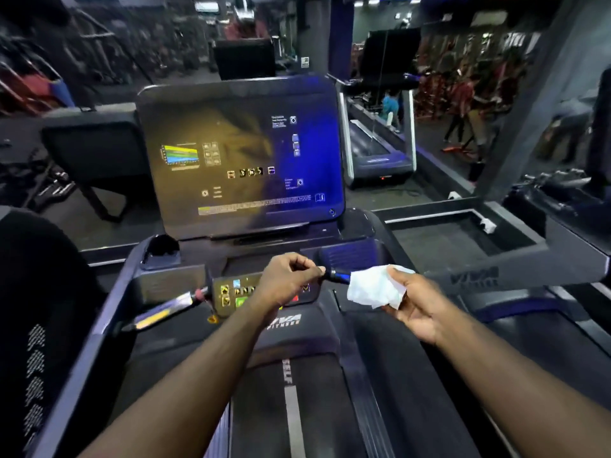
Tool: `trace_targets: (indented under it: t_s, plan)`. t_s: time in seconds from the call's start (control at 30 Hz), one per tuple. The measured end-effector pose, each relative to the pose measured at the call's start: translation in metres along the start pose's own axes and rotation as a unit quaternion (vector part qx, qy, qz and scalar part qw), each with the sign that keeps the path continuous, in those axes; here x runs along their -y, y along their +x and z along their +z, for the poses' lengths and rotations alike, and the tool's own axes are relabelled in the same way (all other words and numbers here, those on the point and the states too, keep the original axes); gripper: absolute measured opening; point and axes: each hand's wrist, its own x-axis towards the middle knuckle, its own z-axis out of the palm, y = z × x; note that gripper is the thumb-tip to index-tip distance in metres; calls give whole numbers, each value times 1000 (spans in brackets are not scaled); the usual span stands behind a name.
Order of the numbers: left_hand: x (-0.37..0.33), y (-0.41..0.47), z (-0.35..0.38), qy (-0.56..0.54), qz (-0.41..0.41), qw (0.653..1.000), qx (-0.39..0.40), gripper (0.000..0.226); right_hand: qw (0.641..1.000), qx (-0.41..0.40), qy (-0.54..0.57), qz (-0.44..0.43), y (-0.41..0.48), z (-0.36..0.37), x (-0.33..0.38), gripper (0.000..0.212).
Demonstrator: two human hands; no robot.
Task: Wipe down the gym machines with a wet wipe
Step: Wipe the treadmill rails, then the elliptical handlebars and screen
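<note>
**Right grip brings the wet wipe to the treadmill's short handle bar**

Standing beside the treadmill [390, 352], you'd see its big console screen [241, 160] tilted back and lit. The belt [294, 408] runs away beneath the person's arms. Under the screen sits a small control panel [231, 292] with coloured buttons.

From the panel's right edge a short handle bar [335, 276] sticks out. Its long axis runs nearly across the view, dipping slightly, and its free end points to the person's right. The left grip [287, 282] pinches the bar at its inner end with fingers curled.

The right grip [413, 305] holds the wet wipe [375, 289], fingers folded round its far side. The wipe is bunched rather than flat and slightly wider than tall, and its left edge touches the bar's free end.

To my eye, the step in hand is wiping this bar. It would go best with the wipe wrapped fully round the bar and drawn along its axis with a twist. The left grip should steady the base and stay clear of the panel's buttons.
</note>
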Motion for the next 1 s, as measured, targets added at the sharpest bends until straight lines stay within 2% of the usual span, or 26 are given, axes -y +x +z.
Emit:
trace_targets:
  t_s: [0.1,0.23,0.4,0.57,0.67,0.73,0.83,0.9,1.0]
  plan:
    - [-1,60,-12,63,14,998,12,38,1000,-29,7,-1,40,23,19,16]
    - [-4,137,-12,197,39,978,62,29,998,-45,37,-15,100,38,38,16]
    - [-1,205,11,292,74,948,97,39,998,-47,39,17,168,40,61,8]
    - [16,253,32,337,93,926,144,45,999,-40,7,34,248,29,79,20]
    - [36,269,39,391,159,881,215,39,995,-76,-70,-5,296,21,80,16]
    - [51,276,42,421,189,851,251,37,965,-127,-205,-102,322,19,82,9]
    - [71,273,45,395,192,857,268,37,865,-141,-423,-231,340,18,77,15]
    - [85,269,44,366,190,872,262,35,808,-83,-508,-287,345,15,66,25]
    - [95,271,45,333,195,889,245,28,738,72,-595,-311,359,10,37,51]
